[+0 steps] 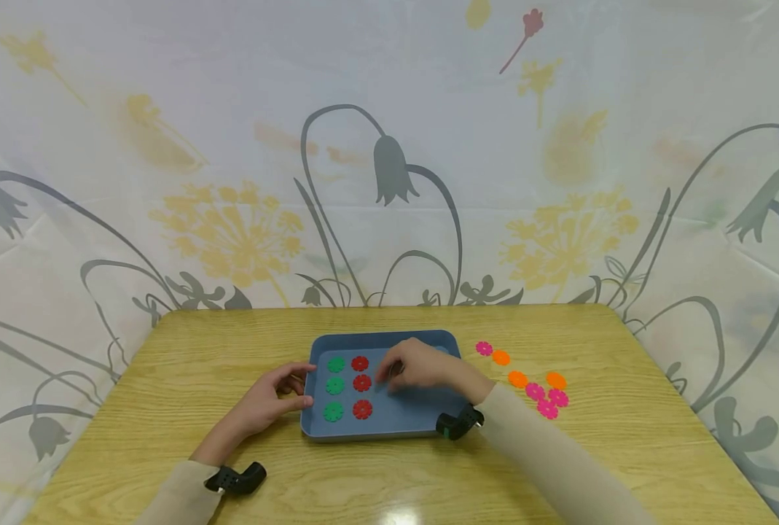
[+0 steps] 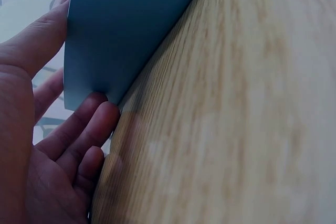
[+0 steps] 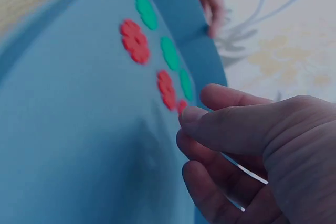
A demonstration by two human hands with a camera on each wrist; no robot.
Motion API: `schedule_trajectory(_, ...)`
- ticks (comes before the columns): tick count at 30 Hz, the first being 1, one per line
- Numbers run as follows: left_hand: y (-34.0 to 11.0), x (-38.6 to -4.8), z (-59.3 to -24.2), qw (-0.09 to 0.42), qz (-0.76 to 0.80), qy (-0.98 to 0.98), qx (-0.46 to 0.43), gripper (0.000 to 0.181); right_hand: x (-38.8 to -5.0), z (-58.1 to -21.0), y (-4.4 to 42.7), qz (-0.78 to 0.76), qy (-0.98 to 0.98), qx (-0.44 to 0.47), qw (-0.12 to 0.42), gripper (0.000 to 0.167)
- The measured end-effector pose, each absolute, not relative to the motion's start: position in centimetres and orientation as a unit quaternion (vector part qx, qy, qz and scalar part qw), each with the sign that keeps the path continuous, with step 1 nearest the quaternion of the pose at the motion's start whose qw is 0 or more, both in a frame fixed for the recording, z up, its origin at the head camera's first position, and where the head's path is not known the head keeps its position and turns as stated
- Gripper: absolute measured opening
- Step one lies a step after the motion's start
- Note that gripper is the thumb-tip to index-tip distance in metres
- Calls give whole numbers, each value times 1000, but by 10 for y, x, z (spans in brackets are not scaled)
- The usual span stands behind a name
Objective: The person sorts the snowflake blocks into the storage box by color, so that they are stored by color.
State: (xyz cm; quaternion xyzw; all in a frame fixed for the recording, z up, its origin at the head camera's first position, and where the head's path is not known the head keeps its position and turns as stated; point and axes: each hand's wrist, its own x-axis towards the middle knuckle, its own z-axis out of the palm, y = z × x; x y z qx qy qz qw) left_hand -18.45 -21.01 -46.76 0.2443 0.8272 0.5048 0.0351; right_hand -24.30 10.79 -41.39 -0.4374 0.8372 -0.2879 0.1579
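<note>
Notched green and red discs (image 1: 362, 383) line a blue tray (image 1: 402, 419) the left hand (image 1: 272, 397) grips; the right hand (image 1: 422, 364) is curled, any pinch unclear. Wood-grain table (image 1: 232, 339), floral backdrop (image 1: 481, 95).

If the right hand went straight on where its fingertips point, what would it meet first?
In the head view, the right hand would probably meet the middle red disc first; its height above the blue tray is unclear, so it might pass over.
</note>
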Motion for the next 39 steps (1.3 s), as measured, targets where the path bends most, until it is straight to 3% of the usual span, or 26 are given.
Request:
schedule_trajectory(6, -209, -184, -467, 36, 501, 829, 245, 51, -250, -413, 142, -325, 844, -412, 110, 17)
schedule_trajectory(15, -210, -186, -468, 37, 501, 831, 239, 50, -256, -411, 207, -385, 872, -295, 62, 17)
schedule_trajectory(25, -210, -186, -468, 34, 492, 837, 238, 50, -255, -427, 272, -416, 883, -214, 47, 20)
schedule_trajectory(30, -202, -177, -450, 39, 492, 836, 240, 50, -252, -438, 293, -393, 901, -177, 47, 18)
schedule_trajectory(39, -211, -187, -469, 38, 499, 832, 240, 50, -250, -450, 308, -391, 906, -143, 79, 28)
